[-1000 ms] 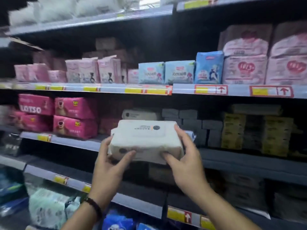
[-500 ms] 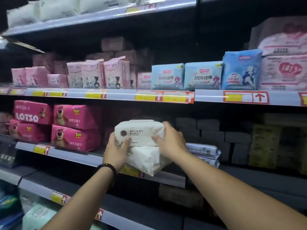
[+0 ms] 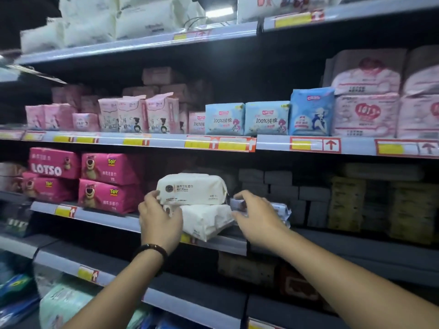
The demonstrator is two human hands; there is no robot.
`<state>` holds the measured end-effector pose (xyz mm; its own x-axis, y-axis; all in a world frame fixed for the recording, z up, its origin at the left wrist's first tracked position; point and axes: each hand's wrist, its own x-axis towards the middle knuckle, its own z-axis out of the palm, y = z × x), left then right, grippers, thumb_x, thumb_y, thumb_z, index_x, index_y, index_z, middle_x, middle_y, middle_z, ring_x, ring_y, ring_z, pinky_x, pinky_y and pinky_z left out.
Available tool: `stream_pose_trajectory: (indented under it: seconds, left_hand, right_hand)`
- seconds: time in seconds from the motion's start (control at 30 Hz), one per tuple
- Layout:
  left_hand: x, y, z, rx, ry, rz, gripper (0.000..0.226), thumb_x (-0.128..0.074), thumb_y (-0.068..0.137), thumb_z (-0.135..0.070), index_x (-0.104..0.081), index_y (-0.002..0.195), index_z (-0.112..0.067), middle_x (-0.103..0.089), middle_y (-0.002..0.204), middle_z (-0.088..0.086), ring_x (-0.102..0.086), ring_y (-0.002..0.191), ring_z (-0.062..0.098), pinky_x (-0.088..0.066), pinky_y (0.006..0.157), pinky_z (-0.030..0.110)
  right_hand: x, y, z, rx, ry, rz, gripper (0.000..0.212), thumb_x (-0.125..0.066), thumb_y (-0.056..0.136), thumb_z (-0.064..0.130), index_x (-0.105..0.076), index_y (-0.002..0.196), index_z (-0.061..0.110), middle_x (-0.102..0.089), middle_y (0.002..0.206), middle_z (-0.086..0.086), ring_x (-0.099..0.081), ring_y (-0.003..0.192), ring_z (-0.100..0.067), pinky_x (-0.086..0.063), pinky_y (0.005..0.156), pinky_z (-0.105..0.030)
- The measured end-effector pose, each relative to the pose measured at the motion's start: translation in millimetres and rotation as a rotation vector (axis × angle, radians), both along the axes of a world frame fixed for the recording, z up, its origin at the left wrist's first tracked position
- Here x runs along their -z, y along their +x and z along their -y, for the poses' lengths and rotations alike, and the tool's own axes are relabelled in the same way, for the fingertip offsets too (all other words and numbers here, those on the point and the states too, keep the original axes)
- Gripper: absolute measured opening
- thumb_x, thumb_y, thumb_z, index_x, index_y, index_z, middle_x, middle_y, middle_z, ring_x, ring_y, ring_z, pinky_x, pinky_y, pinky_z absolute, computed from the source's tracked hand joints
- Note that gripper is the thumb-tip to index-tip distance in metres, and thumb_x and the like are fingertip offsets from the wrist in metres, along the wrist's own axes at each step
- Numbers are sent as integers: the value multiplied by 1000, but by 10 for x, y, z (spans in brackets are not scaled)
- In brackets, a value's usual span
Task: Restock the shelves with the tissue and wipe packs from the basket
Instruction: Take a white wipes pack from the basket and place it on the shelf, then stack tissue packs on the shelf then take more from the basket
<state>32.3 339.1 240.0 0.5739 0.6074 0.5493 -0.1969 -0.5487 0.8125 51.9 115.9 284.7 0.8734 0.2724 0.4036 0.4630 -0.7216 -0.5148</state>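
Observation:
Two white wipe packs lie stacked on the middle shelf (image 3: pixel 111 217). The top pack (image 3: pixel 192 188) shows its printed label. The lower pack (image 3: pixel 209 223) sticks out over the shelf rim at a slant. My left hand (image 3: pixel 161 222) is against the left ends of both, thumb on the top pack and fingers curled on the lower one. My right hand (image 3: pixel 256 217) hovers just right of the stack with fingers apart and nothing in it, in front of a crumpled blue-white pack (image 3: pixel 281 210). The basket is out of view.
Pink Lotso tissue packs (image 3: pixel 107 181) stand left of the stack, and grey packs (image 3: pixel 282 193) and yellow-brown packs (image 3: pixel 351 205) to the right. The shelf above (image 3: pixel 273 143) carries pink and blue packs. Lower shelves hold more goods.
The two white packs went from in front of the shelf onto its ledge. My right hand has come off them and shifted right. My left hand stays at their left end.

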Motion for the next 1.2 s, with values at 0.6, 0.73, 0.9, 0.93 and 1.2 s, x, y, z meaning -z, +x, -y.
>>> stream_pose_trajectory:
  seconds: [0.6,0.73,0.9,0.93,1.2]
  left_hand:
    - [2636,-1264,2745,1109,772,-927,28,-65,93,-45,-73,108,-23,-77,108,1,-71,101,19,-56,91,33]
    - [3277,-1326,2943,1106,877,-1002,25,-63,93,-33,-73,116,-28,-77,111,-4,-70,104,17,-54,93,29]
    - [3334,-1220,3153,1110,768,-885,26,-70,95,-35,-68,120,-30,-76,106,-7,-69,97,13,-53,87,27]
    - [3383,-1202,3191,1098,846,-932,32,-71,94,-37,-65,125,-28,-74,111,-4,-68,103,17,-53,90,30]
    - [4004,-1354,3374,1011,1237,-1223,75,-71,90,-48,-37,155,-32,-38,151,12,-38,140,38,-44,112,51]
  right_hand:
    - [2907,-1799,2846,81,-218,-543,16,-74,94,19,-69,84,31,-70,78,11,-60,67,7,-49,70,-21]
    - [3822,-2116,3336,250,-346,-727,4,-67,93,26,-71,95,27,-77,96,2,-74,94,-16,-56,81,-32]
    - [4253,-2172,3257,183,-471,-857,50,-72,82,47,-64,129,31,-71,122,-1,-68,117,-25,-55,97,-34]
    - [4332,-2201,3208,158,-467,-889,56,-74,81,45,-61,132,30,-68,124,-3,-66,119,-27,-53,98,-32]
    - [4687,-2305,3089,62,-522,-954,115,-92,76,38,-20,165,29,-21,171,-3,-26,156,-30,-29,127,-42]
